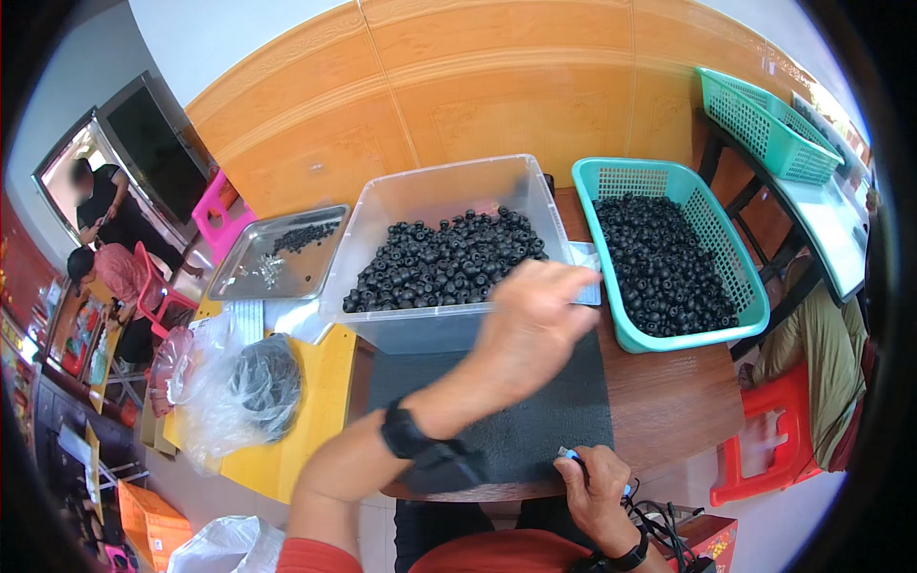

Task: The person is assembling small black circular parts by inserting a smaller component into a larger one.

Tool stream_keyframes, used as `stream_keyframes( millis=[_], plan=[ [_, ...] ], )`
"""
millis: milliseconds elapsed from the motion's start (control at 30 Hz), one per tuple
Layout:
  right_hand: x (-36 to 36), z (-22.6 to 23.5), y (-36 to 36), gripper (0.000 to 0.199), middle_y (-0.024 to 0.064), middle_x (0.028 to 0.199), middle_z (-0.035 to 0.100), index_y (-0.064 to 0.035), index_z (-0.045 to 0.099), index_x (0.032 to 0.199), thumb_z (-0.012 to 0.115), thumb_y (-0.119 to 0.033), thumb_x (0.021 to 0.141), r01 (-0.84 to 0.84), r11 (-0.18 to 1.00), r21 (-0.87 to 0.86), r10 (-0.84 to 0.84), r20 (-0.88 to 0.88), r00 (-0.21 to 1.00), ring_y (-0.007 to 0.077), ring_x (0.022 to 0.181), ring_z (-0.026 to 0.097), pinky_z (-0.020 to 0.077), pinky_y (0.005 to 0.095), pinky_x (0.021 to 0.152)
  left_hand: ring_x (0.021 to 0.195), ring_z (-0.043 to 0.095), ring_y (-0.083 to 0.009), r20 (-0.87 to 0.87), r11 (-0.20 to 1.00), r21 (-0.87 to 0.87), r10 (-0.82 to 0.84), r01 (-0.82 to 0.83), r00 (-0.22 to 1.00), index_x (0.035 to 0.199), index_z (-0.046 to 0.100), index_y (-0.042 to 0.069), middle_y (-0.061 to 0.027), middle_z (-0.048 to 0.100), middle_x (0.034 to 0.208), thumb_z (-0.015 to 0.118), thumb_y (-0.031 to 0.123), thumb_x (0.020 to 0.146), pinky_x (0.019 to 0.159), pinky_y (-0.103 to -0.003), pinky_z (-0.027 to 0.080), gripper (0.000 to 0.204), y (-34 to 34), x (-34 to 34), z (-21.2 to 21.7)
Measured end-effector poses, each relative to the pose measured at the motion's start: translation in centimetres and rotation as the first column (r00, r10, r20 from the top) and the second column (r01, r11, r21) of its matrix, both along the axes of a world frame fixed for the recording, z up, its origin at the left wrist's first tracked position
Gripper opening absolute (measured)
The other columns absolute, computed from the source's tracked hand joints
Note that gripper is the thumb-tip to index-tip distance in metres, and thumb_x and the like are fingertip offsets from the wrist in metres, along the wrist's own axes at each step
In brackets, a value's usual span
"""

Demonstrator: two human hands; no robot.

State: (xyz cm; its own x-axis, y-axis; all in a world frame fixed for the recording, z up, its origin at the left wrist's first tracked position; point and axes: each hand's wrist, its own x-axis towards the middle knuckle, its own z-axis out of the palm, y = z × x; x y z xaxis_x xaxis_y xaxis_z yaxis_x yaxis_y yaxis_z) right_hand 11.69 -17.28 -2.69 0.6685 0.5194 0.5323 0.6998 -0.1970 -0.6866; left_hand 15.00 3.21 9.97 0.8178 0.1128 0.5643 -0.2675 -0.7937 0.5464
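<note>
My left hand (540,325), blurred by motion, reaches over the front right corner of a clear plastic box (430,329). Its fingers look bent, and whether they hold anything cannot be seen. Inside the box lies a heap of small black ring-like parts (449,258). Close to the table's front edge, my right hand (597,492) is closed around a small blue tool with a pale metallic tip (570,456). Beneath both hands a dark mat (516,411) covers part of the brown table. To the right, a turquoise basket (645,339) holds more black parts (664,263).
A metal tray (229,277) with small black and silvery pieces sits left of the box. Plastic bags (215,392) lie on a yellow table (325,392). Another basket (774,134) stands at far right, above a red stool (778,449). Black cables (669,525) hang by my right wrist. Other people are at left and right.
</note>
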Motion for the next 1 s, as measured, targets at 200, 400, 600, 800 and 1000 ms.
stream_keyframes(
  millis=[200,400,600,800,1000],
  plan=[
    [0.1,-0.4,0.5,0.02,0.0127,0.063,0.056,0.0007,0.059,0.082,0.073,-0.014,0.08,-0.03,0.998,-0.053,0.029,-0.014,0.999,0.028,0.055,0.055,0.0414,0.0377,0.048,0.078,0.064,-0.013,-0.313,0.951,0.06,0.306,-0.303,0.899,0.096,0.069,0.0,-0.0068,0.069,0.082,0.066,0.007,0.077,0.072,-0.028,0.051,0.021,14.0,-4.2,0.4],
    [0.0,-0.7,0.6,0.021,0.0119,0.063,0.055,-0.0002,0.059,0.081,0.072,-0.017,0.082,-0.033,0.997,-0.073,0.035,0.024,0.999,0.0276,0.054,0.054,0.0405,0.0375,0.047,0.075,0.066,-0.0177,-0.427,0.951,0.113,0.307,-0.287,0.85,0.095,0.068,-0.001,-0.0095,0.069,0.077,0.068,0.011,0.074,0.07,-0.03,0.051,0.024,15.2,-4.2,0.5],
    [-0.1,-0.7,0.8,0.02,0.0108,0.062,0.054,-0.0012,0.059,0.081,0.073,-0.016,0.081,-0.015,0.994,-0.111,0.019,0.042,0.999,0.0269,0.054,0.053,0.04,0.0381,0.047,0.073,0.066,-0.0281,-0.526,0.909,0.391,0.351,-0.146,0.775,0.086,0.067,-0.001,-0.0155,0.068,0.078,0.076,0.015,0.065,0.066,-0.036,0.05,0.028,14.5,-1.5,0.6],
    [-0.1,-0.6,0.8,0.02,0.0105,0.062,0.054,-0.0016,0.059,0.081,0.074,-0.015,0.079,-0.015,0.993,-0.115,0.02,0.044,0.999,0.0267,0.053,0.053,0.0396,0.0378,0.046,0.078,0.066,-0.0302,-0.603,0.948,0.299,0.275,-0.107,0.749,0.084,0.068,-0.001,-0.0173,0.068,0.08,0.077,0.011,0.064,0.068,-0.039,0.05,0.024,16.0,-0.3,-0.1],
    [-0.1,-0.6,0.9,0.02,0.0109,0.063,0.055,-0.0019,0.059,0.081,0.074,-0.015,0.079,-0.019,0.996,-0.091,0.022,0.036,0.999,0.0271,0.055,0.054,0.0402,0.038,0.047,0.068,0.059,-0.015,-0.491,0.985,0.053,0.168,-0.164,0.855,0.087,0.064,-0.004,-0.0063,0.062,0.071,0.071,0.007,0.073,0.063,-0.029,0.048,0.019,17.2,-2.0,-0.2]
  ],
)
